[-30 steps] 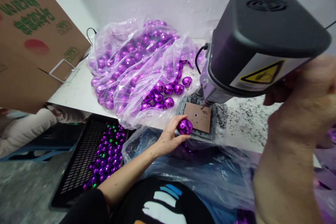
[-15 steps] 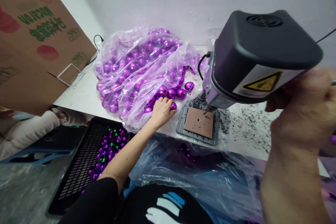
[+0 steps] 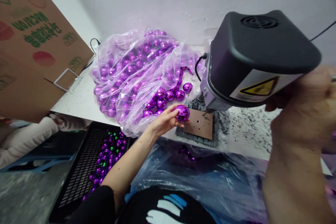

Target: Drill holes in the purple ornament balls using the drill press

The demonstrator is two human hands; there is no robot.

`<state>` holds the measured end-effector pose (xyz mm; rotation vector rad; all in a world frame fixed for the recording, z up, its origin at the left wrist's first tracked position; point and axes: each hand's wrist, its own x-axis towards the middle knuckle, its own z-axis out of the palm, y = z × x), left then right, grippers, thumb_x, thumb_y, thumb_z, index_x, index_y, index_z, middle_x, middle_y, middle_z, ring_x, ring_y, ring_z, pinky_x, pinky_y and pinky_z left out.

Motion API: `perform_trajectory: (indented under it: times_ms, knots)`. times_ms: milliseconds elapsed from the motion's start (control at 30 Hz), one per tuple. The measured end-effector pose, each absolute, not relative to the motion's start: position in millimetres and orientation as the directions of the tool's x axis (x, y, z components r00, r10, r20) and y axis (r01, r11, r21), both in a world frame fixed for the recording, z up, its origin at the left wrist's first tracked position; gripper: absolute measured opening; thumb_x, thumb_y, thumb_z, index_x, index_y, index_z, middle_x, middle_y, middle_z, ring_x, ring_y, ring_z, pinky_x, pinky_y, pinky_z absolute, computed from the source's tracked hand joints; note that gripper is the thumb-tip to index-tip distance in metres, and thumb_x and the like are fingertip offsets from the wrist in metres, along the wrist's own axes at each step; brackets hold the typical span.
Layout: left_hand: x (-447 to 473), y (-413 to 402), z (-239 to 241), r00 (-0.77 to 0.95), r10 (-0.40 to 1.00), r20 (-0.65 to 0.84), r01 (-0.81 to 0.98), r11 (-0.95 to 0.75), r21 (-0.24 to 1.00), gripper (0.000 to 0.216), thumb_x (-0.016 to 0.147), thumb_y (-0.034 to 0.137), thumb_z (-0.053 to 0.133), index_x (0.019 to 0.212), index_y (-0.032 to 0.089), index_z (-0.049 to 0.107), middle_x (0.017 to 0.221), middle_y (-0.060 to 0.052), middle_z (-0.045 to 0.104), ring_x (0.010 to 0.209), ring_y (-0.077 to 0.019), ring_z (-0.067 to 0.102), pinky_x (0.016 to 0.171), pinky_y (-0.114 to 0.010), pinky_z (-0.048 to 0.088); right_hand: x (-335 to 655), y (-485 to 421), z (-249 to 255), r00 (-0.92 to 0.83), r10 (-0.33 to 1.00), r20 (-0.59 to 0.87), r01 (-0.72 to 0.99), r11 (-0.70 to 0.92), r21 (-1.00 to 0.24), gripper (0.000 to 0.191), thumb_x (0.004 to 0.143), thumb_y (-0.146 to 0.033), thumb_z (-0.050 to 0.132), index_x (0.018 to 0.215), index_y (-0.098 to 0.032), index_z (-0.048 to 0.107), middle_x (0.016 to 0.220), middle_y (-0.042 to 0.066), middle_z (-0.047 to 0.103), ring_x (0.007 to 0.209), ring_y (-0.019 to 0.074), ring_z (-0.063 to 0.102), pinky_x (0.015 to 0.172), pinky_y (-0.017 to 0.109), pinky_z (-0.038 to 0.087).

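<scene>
The ball (image 3: 183, 113) is mirror-tiled purple, the machine housing (image 3: 265, 47) black.

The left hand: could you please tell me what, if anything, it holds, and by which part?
The left hand holds a purple ball by its left side.

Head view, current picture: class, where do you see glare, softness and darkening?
In the head view, highlights glint on the purple ball and streak the plastic bag; in the same view, the large, near right hand looks soft, and the upper right corner darkens.
</scene>
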<state>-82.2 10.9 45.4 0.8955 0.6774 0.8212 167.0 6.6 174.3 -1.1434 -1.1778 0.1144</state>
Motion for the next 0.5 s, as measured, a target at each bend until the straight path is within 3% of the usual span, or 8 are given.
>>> perform_trajectory:
  times_ms: [133,233,400,500]
  knots:
    - [-59,6,30,0.422,0.886,-0.192,-0.216,0.305,0.928,0.054,0.082,0.061,0.066,0.117,0.02,0.061,0.096,-0.006,0.068,0.078,-0.0183,0.068,0.064,-0.029,0.052,167,9,181,0.43,0.647,0.629,0.418,0.475,-0.774,0.041,0.089,-0.045,0.053,0.067,-0.01,0.055,0.052,-0.003,0.04,0.038,0.0047,0.039,0.033,0.02,0.025]
    - [-51,7,26,0.326,0.934,-0.143,-0.121,0.191,0.974,0.049,0.085,0.056,0.065,0.118,0.02,0.063,0.106,-0.005,0.068,0.086,-0.0161,0.064,0.065,-0.025,0.049,168,10,183,0.424,0.673,0.606,0.409,0.455,-0.791,0.041,0.09,-0.044,0.052,0.068,-0.01,0.055,0.05,-0.004,0.036,0.037,0.0043,0.037,0.034,0.019,0.024]
    - [-50,10,20,0.367,0.927,-0.073,-0.144,0.134,0.98,0.066,0.077,0.045,0.077,0.132,0.021,0.05,0.119,-0.008,0.066,0.103,-0.0203,0.065,0.088,-0.034,0.054,170,13,182,0.406,0.687,0.603,0.41,0.453,-0.792,0.041,0.092,-0.043,0.05,0.067,-0.01,0.052,0.05,-0.005,0.035,0.038,0.0031,0.037,0.036,0.017,0.023]
    - [-47,7,15,0.348,0.935,0.067,0.065,-0.095,0.993,0.061,0.082,0.044,0.073,0.135,0.023,0.049,0.129,-0.009,0.061,0.115,-0.0221,0.061,0.103,-0.041,0.048,171,16,183,0.425,0.693,0.582,0.412,0.424,-0.806,0.045,0.092,-0.047,0.05,0.066,-0.01,0.052,0.049,-0.005,0.034,0.037,0.0025,0.036,0.037,0.017,0.023]
